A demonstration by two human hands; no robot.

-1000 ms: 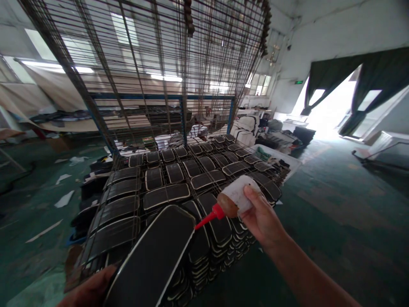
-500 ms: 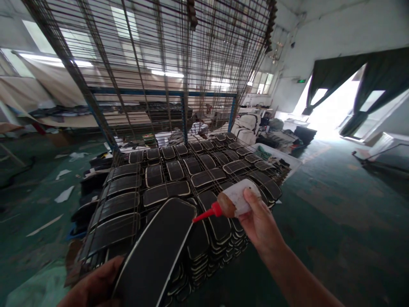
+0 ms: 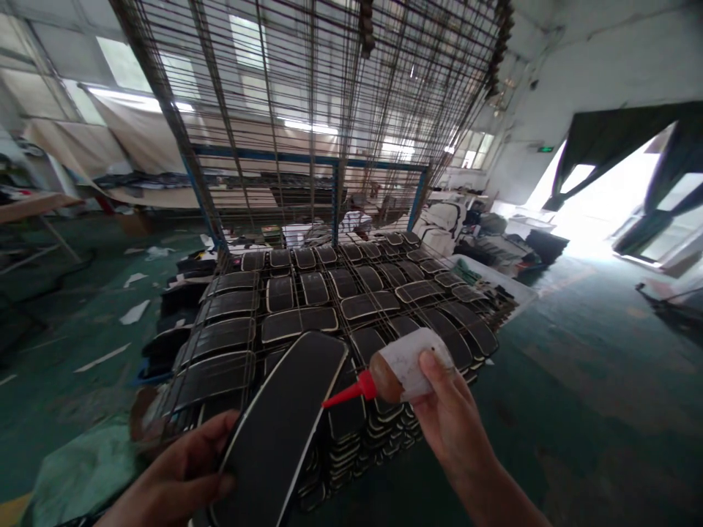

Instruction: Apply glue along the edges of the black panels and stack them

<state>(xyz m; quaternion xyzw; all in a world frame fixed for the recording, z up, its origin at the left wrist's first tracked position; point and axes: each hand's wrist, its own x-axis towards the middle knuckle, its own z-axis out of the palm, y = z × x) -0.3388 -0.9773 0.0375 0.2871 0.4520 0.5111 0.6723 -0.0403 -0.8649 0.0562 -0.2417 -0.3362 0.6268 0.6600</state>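
Observation:
Between the thumb and fingers of my left hand (image 3: 184, 465) is the left edge of a long black panel (image 3: 283, 432) with rounded corners and a pale line along its border. My right hand (image 3: 447, 406) is closed around a whitish squeeze bottle (image 3: 414, 362) with brown liquid showing near its neck. The bottle tilts to the left, and its red nozzle (image 3: 348, 389) meets the panel's right edge at the pale line. Under the panel, many similar black pieces (image 3: 299, 326) lie in rows on a wire rack.
A tilted wire grid frame (image 3: 307, 95) rises behind the rows of pieces. To the right stands a pale bin (image 3: 519, 296) with cloth in it. Green sacking (image 3: 82, 468) lies at the lower left, and paper scraps (image 3: 135, 312) are on the green floor.
The nozzle has slid down the panel's right edge, from near its top corner toward me. More of my left hand shows now, and the whole view has shifted to the left.

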